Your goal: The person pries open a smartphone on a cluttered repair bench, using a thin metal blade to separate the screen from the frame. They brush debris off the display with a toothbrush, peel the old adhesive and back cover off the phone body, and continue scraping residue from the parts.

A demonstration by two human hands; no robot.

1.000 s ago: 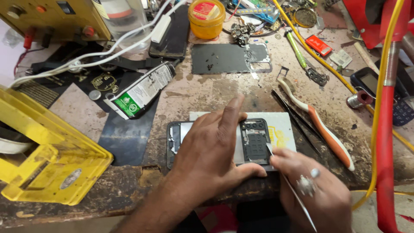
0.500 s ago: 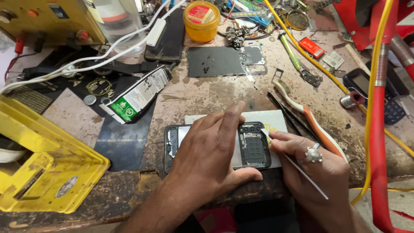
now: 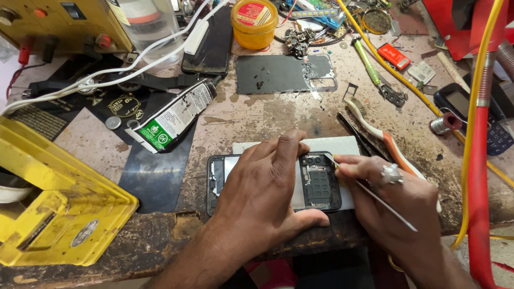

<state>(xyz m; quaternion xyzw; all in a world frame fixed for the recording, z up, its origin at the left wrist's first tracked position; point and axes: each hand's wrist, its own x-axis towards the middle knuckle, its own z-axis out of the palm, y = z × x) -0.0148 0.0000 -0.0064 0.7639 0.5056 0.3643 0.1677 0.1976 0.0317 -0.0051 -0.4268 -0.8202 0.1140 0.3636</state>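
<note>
An opened phone (image 3: 320, 184) with its back removed lies flat near the bench's front edge, on a pale pad (image 3: 342, 145). My left hand (image 3: 267, 190) presses down over the phone's middle and left part, hiding most of it. My right hand (image 3: 393, 203), wearing a ring, pinches a thin metal tool (image 3: 383, 203) whose tip meets the phone's upper right corner by the camera area.
A yellow plastic case (image 3: 59, 208) stands open at the left. A squeezed tube (image 3: 174, 115), a dark back cover (image 3: 284, 72), an orange jar (image 3: 254, 21), a toothbrush (image 3: 375, 134), a green screwdriver (image 3: 369, 61), white cables and a red and yellow hose (image 3: 476, 160) lie about the worn bench.
The view has shifted slightly. My right hand has moved up along the phone's right side, bringing the tool tip from the lower right edge to the upper right corner. My left hand stays pressed on the phone.
</note>
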